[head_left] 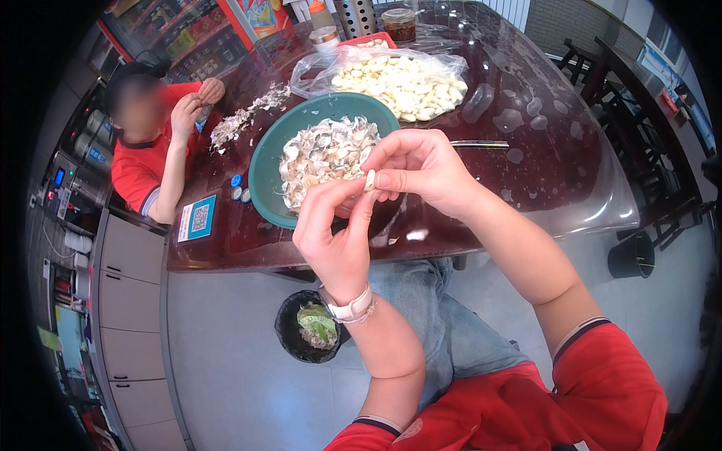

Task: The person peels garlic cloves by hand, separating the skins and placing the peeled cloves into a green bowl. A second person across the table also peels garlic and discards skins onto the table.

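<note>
A pale garlic clove is pinched between the fingertips of both hands, over the near right rim of a green plastic bowl. My left hand grips it from the lower left, a white watch band on the wrist. From the right, my right hand holds the same clove between thumb and fingers. Garlic skins heap up inside the bowl. Just behind it, a clear plastic bag lies spread, bearing many peeled garlic cloves.
Across the table's left corner, a person in a red shirt works beside loose skins. A printed code card, bottle caps, a metal utensil and a sauce jar are on the dark table. Below stands a lined bin.
</note>
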{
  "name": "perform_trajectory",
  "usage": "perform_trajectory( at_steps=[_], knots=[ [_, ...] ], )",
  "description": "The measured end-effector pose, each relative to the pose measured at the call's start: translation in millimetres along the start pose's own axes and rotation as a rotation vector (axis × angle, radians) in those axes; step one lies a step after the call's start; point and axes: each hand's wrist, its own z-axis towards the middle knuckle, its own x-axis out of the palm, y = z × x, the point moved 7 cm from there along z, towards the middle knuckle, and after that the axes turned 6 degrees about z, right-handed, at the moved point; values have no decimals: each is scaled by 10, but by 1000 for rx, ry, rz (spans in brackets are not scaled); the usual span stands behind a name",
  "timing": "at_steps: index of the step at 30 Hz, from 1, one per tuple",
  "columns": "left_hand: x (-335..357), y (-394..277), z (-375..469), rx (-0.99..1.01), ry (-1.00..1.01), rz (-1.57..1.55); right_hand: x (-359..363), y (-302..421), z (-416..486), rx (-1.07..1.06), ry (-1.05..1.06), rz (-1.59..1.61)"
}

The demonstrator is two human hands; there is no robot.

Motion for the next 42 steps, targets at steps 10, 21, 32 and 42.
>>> perform_trajectory(
  at_steps=[10,21,32,42],
  knots=[
    [10,-11,6,31,-2,-26,3,-4,3,2,20,5],
    [22,52,-21,-1,4,-85,14,4,3,3,38,49],
    [15,87,-31,-41,30,-86,23,-3,8,8,28,16],
    [29,95,-35,-39,33,-95,11,4,-5,23,25,13]
  ],
)
